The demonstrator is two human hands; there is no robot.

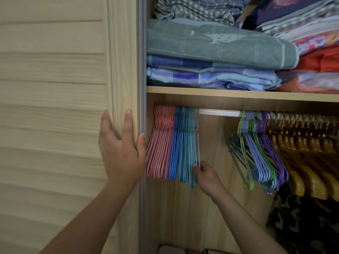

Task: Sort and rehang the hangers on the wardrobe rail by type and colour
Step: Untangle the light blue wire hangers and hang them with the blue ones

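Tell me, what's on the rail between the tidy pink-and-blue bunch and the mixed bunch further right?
Nothing hangs there: in the head view, that stretch of rail between the pink and blue hangers and the mixed hangers is bare. The right hand pinches the last blue one.

We see a wardrobe door (pixel 55 88) of pale, matt wood-grain laminate and a shelf (pixel 238 94) in the same smooth light wood finish. The thin hangers (pixel 172 143) look like wire under a smooth coloured coating, the wooden hangers (pixel 302 162) are glossy with varnish, and the rail (pixel 218 112) is ribbed, shiny metal. The folded linens (pixel 211 52) are soft matt cloth.
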